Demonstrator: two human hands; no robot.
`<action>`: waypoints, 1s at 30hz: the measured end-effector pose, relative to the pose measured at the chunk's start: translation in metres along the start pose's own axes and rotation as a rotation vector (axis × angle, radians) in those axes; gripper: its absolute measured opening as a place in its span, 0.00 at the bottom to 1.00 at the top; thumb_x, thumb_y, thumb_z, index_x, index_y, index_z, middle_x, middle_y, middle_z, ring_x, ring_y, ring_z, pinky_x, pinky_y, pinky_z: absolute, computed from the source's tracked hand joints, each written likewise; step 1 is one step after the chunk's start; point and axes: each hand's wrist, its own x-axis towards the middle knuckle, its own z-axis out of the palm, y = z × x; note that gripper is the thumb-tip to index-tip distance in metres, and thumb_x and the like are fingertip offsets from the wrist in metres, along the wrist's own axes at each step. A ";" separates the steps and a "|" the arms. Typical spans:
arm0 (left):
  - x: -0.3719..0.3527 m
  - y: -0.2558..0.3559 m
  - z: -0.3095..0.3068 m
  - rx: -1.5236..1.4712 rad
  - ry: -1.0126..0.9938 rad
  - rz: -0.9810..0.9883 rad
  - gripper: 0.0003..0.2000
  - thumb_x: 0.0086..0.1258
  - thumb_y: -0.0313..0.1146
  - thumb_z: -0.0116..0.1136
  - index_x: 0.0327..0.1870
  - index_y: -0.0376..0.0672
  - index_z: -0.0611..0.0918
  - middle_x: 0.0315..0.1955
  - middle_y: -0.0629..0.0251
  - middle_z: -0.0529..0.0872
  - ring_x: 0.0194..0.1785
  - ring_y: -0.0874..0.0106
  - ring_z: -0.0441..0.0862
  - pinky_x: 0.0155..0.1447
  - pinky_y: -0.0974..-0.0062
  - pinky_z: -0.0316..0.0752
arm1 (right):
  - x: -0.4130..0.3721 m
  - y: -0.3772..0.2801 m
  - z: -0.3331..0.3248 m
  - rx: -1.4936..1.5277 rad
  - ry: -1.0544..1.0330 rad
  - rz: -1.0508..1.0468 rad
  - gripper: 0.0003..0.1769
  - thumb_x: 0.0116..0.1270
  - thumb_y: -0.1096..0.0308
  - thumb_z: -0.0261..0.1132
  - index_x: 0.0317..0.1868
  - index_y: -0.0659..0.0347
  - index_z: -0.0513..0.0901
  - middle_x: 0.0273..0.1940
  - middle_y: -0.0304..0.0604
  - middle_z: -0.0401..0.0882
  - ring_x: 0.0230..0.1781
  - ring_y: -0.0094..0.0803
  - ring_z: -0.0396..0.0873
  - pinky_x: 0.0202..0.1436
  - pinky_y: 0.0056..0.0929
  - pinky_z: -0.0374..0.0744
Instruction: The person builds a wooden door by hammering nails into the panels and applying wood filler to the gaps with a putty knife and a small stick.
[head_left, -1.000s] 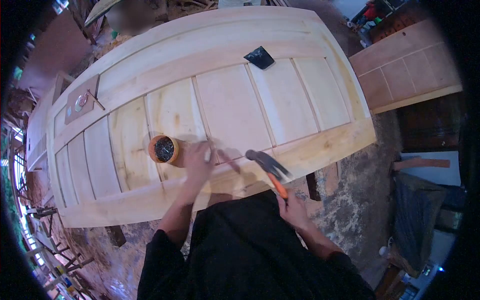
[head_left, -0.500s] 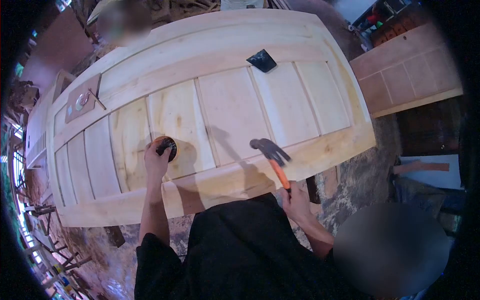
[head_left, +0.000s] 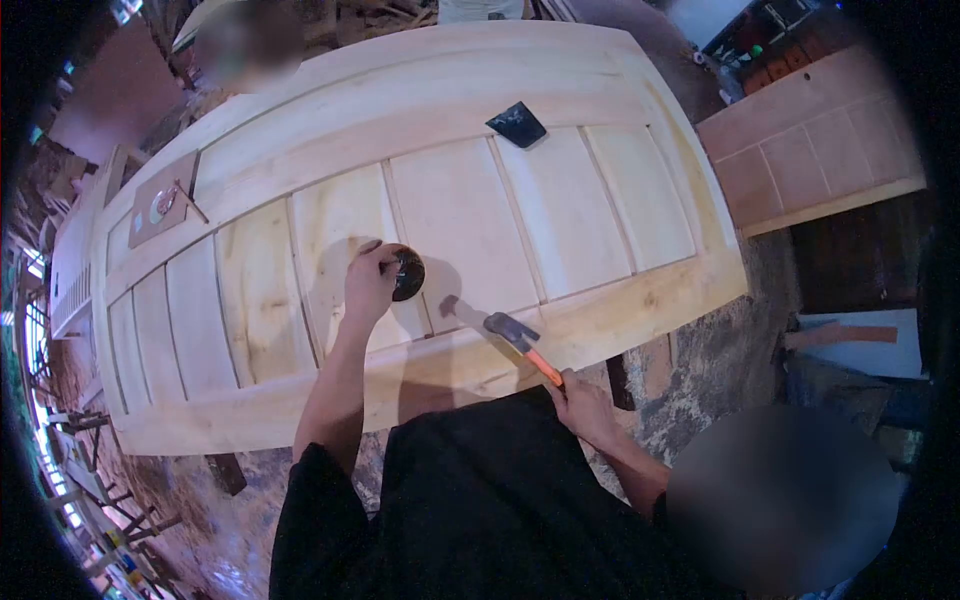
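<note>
A pale, unfinished wooden door (head_left: 600, 190) is laid flat in front of the person, w/ its raised panels facing up. A small round pot (head_left: 408, 273), dark inside, is gripped by the left hand (head_left: 368, 285), fingers closed round its left side. The pot is held at the centre panels, near the door's lower rail; whether it rests on the wood can't be told. A hammer (head_left: 512, 334) w/ an orange handle is gripped by the right hand (head_left: 582, 405), fist closed at the handle's end. Its head is held low over the lower rail, just right of the pot, approx. beside its own shadow. A black, flat piece (head_left: 517, 123) is seen on the far rail. A brown board (head_left: 165, 198) w/ a metal ring on it is seen at the door's left end. A second, darker door (head_left: 810, 140) is seen to the right.
</note>
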 end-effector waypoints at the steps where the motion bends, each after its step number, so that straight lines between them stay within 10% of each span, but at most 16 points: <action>1: 0.000 0.003 -0.004 -0.004 0.023 0.035 0.06 0.65 0.25 0.65 0.40 0.37 0.88 0.48 0.48 0.88 0.61 0.51 0.82 0.64 0.57 0.77 | 0.003 0.005 -0.002 -0.012 -0.021 0.010 0.15 0.76 0.58 0.62 0.49 0.60 0.73 0.30 0.60 0.83 0.33 0.60 0.85 0.36 0.55 0.82; 16: -0.022 0.081 0.059 -0.435 0.097 0.138 0.07 0.77 0.22 0.55 0.50 0.35 0.83 0.39 0.59 0.91 0.43 0.74 0.88 0.50 0.72 0.81 | -0.013 0.121 -0.045 0.131 0.285 0.367 0.17 0.76 0.55 0.64 0.53 0.58 0.75 0.29 0.55 0.84 0.31 0.59 0.85 0.33 0.54 0.80; 22: -0.045 0.167 0.192 -0.499 -0.323 0.020 0.06 0.73 0.26 0.64 0.47 0.39 0.88 0.41 0.58 0.92 0.44 0.68 0.89 0.52 0.71 0.82 | -0.017 0.144 -0.053 0.301 0.214 0.342 0.17 0.75 0.57 0.65 0.51 0.61 0.75 0.30 0.54 0.84 0.30 0.57 0.85 0.33 0.51 0.81; 25: -0.044 0.186 0.235 -0.526 -0.160 0.283 0.06 0.73 0.28 0.64 0.47 0.41 0.88 0.38 0.57 0.91 0.45 0.62 0.87 0.51 0.66 0.82 | -0.018 0.149 -0.060 0.444 0.180 0.346 0.16 0.75 0.58 0.65 0.51 0.61 0.74 0.30 0.54 0.84 0.31 0.56 0.86 0.33 0.49 0.81; 30: -0.046 0.205 0.242 -0.260 -0.298 0.141 0.07 0.72 0.31 0.63 0.46 0.43 0.88 0.42 0.60 0.90 0.45 0.56 0.84 0.50 0.60 0.81 | -0.019 0.144 -0.086 0.332 0.130 0.365 0.15 0.76 0.59 0.64 0.52 0.61 0.74 0.30 0.55 0.84 0.33 0.55 0.87 0.35 0.47 0.82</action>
